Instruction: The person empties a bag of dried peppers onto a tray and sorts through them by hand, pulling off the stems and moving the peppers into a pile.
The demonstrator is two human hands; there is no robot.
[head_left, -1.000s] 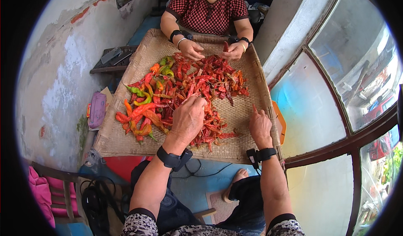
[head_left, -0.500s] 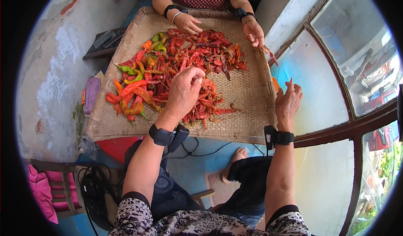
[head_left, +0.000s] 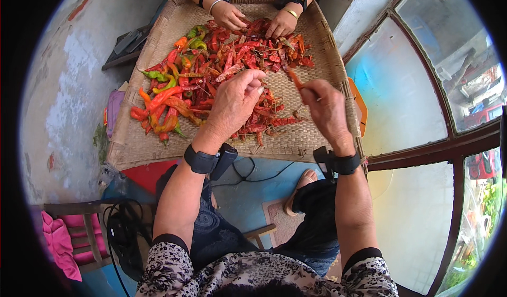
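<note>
A shallow woven tray (head_left: pixel 179 25) holds a heap of chili peppers (head_left: pixel 211 88), mostly red and wrinkled, with fresher green and orange ones on the left. My left hand (head_left: pixel 237 99) hovers above the middle of the heap, thumb and forefinger pinched together; whatever is between them is hidden. Above the tray's right part, my right hand (head_left: pixel 328 109) is closed on an orange-red chili pepper (head_left: pixel 294 79), its tip pointing away from me. Across the tray, both hands of another person (head_left: pixel 229 16) rest at the far side of the heap, fingers among the peppers.
Just outside the tray's right rim stands an orange container (head_left: pixel 359 107), partly hidden. Framed windows (head_left: pixel 406 86) line the right side, a worn wall (head_left: pixel 68 86) the left. A purple pouch (head_left: pixel 114 109) lies by the left rim. Cables (head_left: pixel 243 178) run across the blue floor.
My right hand has come left from beyond the right rim to over the tray. The other person's hand on the right has returned from outside the rim to the heap. My left hand stays pinched.
</note>
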